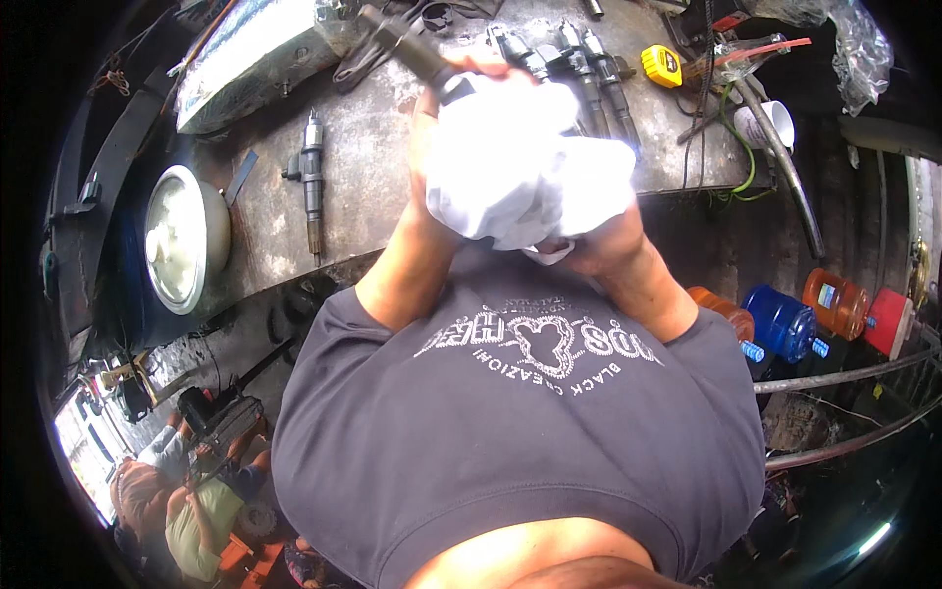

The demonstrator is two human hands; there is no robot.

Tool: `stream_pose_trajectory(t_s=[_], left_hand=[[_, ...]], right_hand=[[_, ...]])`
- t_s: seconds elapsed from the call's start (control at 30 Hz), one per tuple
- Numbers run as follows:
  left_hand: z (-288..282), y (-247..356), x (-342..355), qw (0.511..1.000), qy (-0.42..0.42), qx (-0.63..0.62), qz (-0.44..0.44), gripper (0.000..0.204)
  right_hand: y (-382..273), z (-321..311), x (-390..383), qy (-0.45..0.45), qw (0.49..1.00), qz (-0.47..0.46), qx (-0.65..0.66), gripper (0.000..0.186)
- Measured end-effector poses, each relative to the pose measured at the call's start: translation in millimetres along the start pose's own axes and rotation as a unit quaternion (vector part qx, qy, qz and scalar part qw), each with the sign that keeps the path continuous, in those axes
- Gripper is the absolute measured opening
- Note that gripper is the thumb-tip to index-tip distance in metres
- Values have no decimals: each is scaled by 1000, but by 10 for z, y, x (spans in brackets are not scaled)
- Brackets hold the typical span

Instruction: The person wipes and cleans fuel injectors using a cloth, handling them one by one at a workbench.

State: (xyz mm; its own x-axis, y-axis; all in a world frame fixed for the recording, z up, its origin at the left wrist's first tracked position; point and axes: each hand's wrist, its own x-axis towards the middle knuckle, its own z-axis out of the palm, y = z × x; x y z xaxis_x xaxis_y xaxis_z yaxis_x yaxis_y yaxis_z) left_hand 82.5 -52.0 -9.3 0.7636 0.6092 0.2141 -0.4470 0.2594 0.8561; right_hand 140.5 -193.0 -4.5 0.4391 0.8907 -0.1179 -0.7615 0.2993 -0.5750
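Observation:
My left hand is closed around a dark metal injector, tilted up to the left, and a bright white cloth bunched over its lower part. My right hand grips the same cloth from the right, its fingers mostly hidden. Both hands are raised in front of my chest, over the edge of a stained metal workbench. Behind them several similar injectors lie side by side; another injector lies alone to the left.
A white basin and plastic-wrapped block sit left; a yellow tape measure, metal bar and white cup right. Large jugs stand below at right. Other people are at lower left.

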Motion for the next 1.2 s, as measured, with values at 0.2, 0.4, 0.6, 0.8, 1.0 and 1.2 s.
stream_pose_trajectory(t_s=[0.2, 0.4, 0.6, 0.8, 1.0, 1.2], left_hand=[[24, -185, -182, 997, -71, 12, 1, 41], [20, -74, -241, 985, 22, -1, -173, 32], [-359, -494, -346, 981, 136, 138, -11, 28], [-325, -357, -538, 829, 57, 505, 232, 34], [-71, -100, -693, 967, 100, 232, 36, 33], [400, -302, -902, 927, 54, 367, -49, 75]], right_hand=[[9, -98, 187, -12, 923, -191, -335, 24], [-45, -65, 277, -84, 645, -342, -678, 8], [-85, -122, 94, 27, 783, -231, -578, 10], [-355, -64, -40, -125, 786, -154, -586, 6], [-779, -256, 258, -168, 678, -189, -690, 20], [-688, -148, 505, -181, 773, -115, -597, 42]])
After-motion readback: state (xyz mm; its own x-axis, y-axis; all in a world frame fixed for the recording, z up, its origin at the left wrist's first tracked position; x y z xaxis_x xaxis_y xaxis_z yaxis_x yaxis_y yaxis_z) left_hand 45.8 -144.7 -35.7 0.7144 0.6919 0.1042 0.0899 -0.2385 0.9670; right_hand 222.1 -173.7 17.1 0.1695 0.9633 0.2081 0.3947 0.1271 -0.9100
